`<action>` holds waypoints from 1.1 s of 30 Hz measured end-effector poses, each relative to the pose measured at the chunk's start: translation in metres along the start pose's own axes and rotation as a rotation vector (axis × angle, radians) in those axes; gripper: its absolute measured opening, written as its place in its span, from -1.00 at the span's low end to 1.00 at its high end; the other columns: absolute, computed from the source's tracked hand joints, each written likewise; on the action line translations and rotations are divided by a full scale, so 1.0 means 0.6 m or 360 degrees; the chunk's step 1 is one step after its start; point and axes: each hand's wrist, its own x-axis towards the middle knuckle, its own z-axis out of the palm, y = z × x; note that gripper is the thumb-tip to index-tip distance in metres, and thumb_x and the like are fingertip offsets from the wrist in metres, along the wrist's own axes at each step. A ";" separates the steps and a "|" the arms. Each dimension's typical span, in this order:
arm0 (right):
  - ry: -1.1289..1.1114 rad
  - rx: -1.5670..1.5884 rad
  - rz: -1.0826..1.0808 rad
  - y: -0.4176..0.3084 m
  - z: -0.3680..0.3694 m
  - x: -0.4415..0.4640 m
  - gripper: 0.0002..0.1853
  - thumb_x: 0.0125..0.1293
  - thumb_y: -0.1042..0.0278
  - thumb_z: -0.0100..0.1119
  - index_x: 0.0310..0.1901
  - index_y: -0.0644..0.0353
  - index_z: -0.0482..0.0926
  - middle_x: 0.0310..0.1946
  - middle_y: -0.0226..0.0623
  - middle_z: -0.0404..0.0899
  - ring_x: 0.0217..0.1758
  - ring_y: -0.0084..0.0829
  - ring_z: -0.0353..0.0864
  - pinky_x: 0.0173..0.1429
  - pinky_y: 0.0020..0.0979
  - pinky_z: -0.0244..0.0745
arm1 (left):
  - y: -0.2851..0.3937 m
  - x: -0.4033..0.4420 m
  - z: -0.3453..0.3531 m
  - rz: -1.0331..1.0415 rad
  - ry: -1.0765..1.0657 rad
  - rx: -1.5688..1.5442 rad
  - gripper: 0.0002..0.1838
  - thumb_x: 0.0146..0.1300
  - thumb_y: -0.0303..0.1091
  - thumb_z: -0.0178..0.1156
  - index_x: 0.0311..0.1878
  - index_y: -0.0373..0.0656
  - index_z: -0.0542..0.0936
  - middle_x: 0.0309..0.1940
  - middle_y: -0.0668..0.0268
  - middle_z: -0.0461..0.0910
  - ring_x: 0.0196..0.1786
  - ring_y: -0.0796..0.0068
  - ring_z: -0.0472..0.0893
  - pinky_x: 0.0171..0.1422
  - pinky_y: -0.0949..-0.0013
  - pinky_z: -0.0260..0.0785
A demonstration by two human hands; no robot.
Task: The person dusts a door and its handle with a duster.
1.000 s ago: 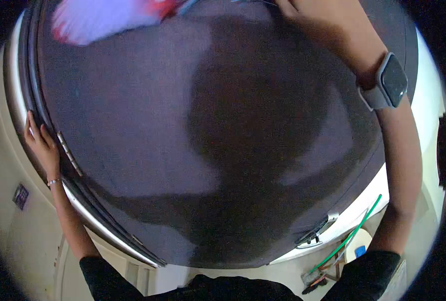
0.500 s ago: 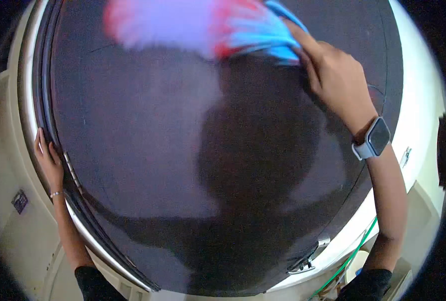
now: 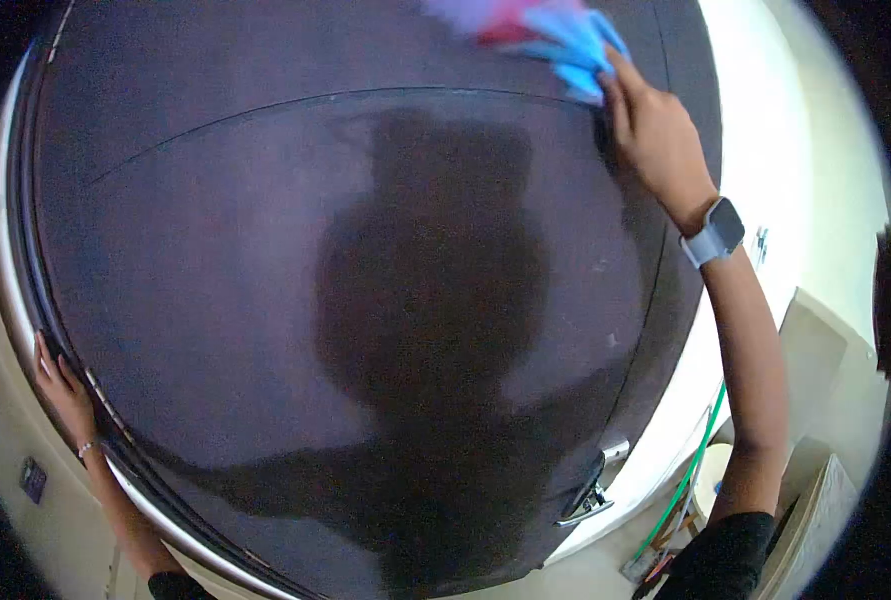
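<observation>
My right hand [image 3: 660, 140], with a watch on its wrist, pinches a bunched cloth [image 3: 577, 45] in blue, red and purple. The cloth lies at the top of a large dark door panel [image 3: 215, 260], blurred, and its far part is cut off by the frame's upper edge. Low on the left, my left hand [image 3: 65, 390] rests with fingers stretched along the door's hinged edge [image 3: 55, 300]. Nothing shows in that hand. A thin curved line crosses the panel below the cloth.
My shadow covers the panel's middle. A metal latch [image 3: 595, 490] sits at the lower right edge. Beyond it are a white frame [image 3: 755, 150], a green pole [image 3: 685, 470] and a round pale object [image 3: 710, 480]. A small dark wall plate [image 3: 33, 480] is at far left.
The view has shifted, and the curved line on the panel now shows fully. The cloth has swept upward, with less of it in view. My left hand appears lower, still on the edge.
</observation>
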 end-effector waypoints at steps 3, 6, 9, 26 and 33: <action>-0.0040 -0.0051 0.0403 0.023 -0.016 -0.011 -0.65 0.26 0.20 -0.21 0.07 0.03 0.24 -0.54 0.06 0.48 -0.47 0.03 0.47 -0.38 -0.05 0.38 | -0.013 -0.006 0.007 -0.0042 -0.0035 0.0047 -0.55 0.23 -0.49 -0.16 0.22 -0.14 0.16 0.14 0.11 0.21 0.17 0.15 0.23 0.23 0.25 0.04; -0.0152 0.0029 0.0143 0.051 -0.015 -0.046 -0.65 0.26 0.19 -0.21 0.08 0.00 0.23 -0.49 0.05 0.49 -0.44 0.01 0.48 -0.38 -0.08 0.37 | -0.018 -0.005 0.010 0.0002 -0.0023 0.0014 -0.56 0.24 -0.48 -0.16 0.22 -0.13 0.16 0.15 0.12 0.19 0.16 0.13 0.23 0.23 0.25 0.05; -0.0173 -0.0185 -0.0143 0.115 -0.015 -0.077 -0.65 0.26 0.20 -0.21 0.09 -0.02 0.23 -0.46 0.03 0.49 -0.43 0.00 0.48 -0.39 -0.10 0.37 | -0.010 -0.005 0.008 -0.0024 -0.0025 -0.0019 -0.57 0.26 -0.44 -0.18 0.22 -0.11 0.17 0.13 0.09 0.20 0.16 0.13 0.23 0.21 0.27 0.09; -0.0227 -0.0442 0.0848 0.243 -0.029 -0.210 -0.70 0.28 0.25 -0.22 -0.02 0.19 0.22 -0.52 0.02 0.49 -0.48 0.03 0.48 -0.49 -0.11 0.33 | -0.015 -0.007 0.013 0.0013 -0.0026 0.0154 -0.56 0.26 -0.45 -0.17 0.22 -0.08 0.17 0.13 0.11 0.21 0.16 0.15 0.24 0.21 0.25 0.08; -0.0285 -0.0402 0.0425 0.275 -0.038 -0.277 -0.66 0.22 0.34 -0.11 0.04 0.18 0.26 -0.32 0.02 0.48 -0.39 -0.01 0.49 -0.39 -0.18 0.39 | -0.025 -0.013 0.017 -0.0075 -0.0050 0.0070 -0.57 0.24 -0.45 -0.14 0.21 -0.11 0.19 0.13 0.12 0.23 0.15 0.17 0.24 0.22 0.27 0.08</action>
